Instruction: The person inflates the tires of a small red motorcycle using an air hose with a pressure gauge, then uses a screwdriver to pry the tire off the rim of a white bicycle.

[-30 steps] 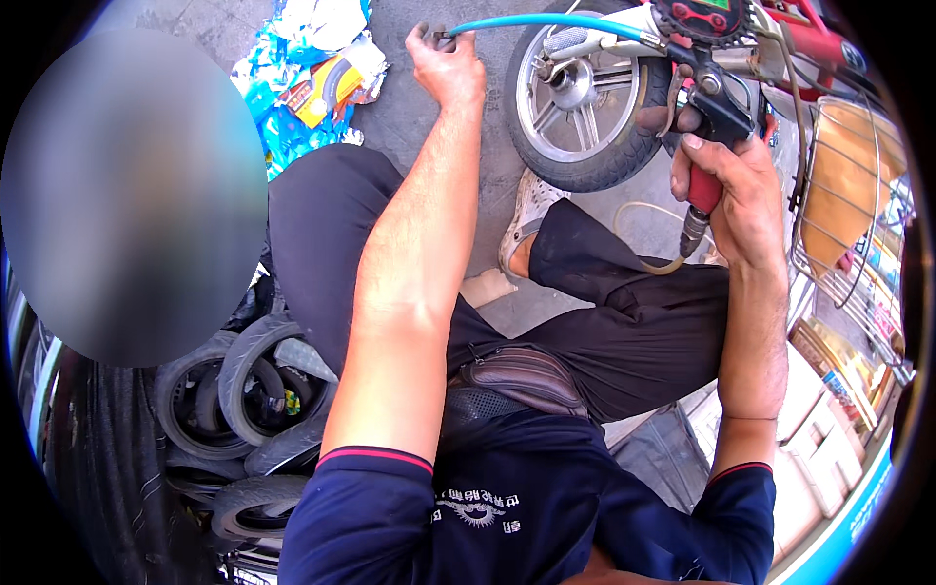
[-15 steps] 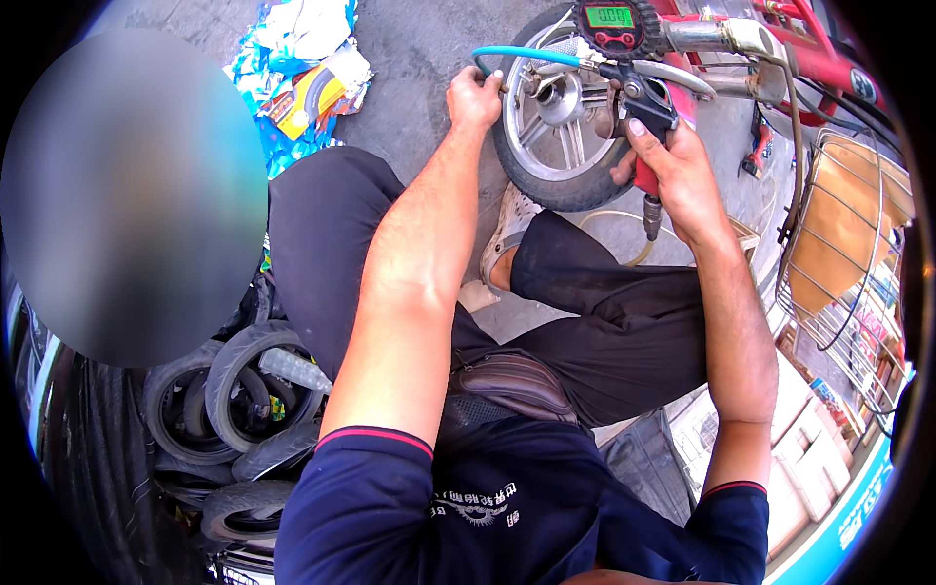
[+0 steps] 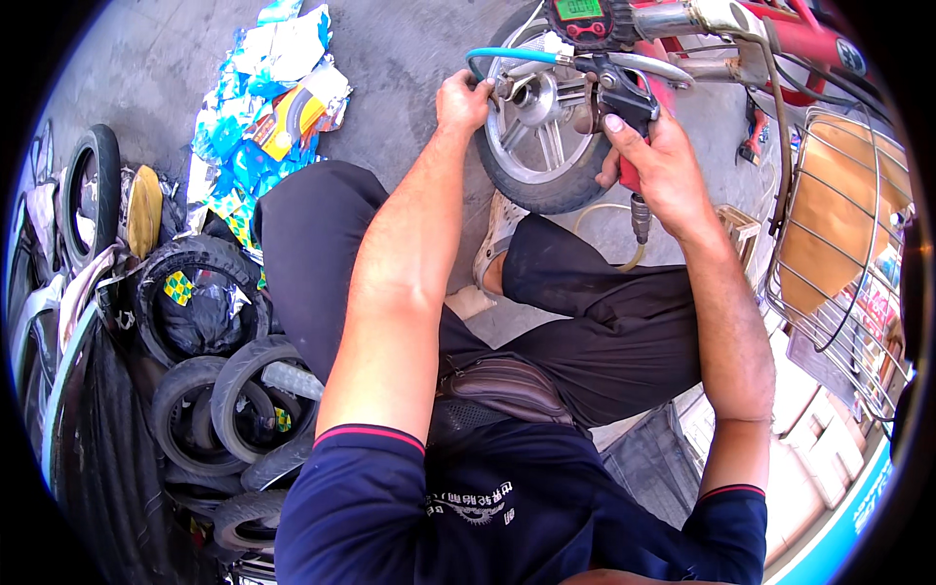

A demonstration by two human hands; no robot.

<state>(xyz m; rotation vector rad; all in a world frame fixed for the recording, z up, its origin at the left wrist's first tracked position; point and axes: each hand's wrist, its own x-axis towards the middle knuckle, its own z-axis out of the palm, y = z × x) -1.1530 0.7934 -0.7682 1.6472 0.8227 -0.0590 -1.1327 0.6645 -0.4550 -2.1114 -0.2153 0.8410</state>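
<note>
My right hand (image 3: 661, 171) is wrapped round the handle of a tyre inflator gun (image 3: 626, 105), black and red, with its thumb on top. A round digital gauge (image 3: 585, 24) with a lit green screen tops the gun. From it a blue air hose (image 3: 512, 56) runs left and bends down to my left hand (image 3: 462, 103). That hand's fingers are pinched round the hose's end, beside the wheel's hub; the tip itself is hidden. The spoked wheel (image 3: 549, 151) with its black tyre lies behind both hands, attached to a red vehicle.
Used tyres (image 3: 234, 400) are piled at left. Crumpled blue and white packaging (image 3: 258, 136) lies on the grey floor (image 3: 390, 39). At right hangs a wire basket (image 3: 829, 234) with brown board in it. A pale hose (image 3: 639, 255) trails below the gun. Red frame tubes (image 3: 814, 44) cross the upper right.
The view has shifted slightly, so the wheel, gun and hands sit a little further left. More tyres show at left. Both hands keep their holds.
</note>
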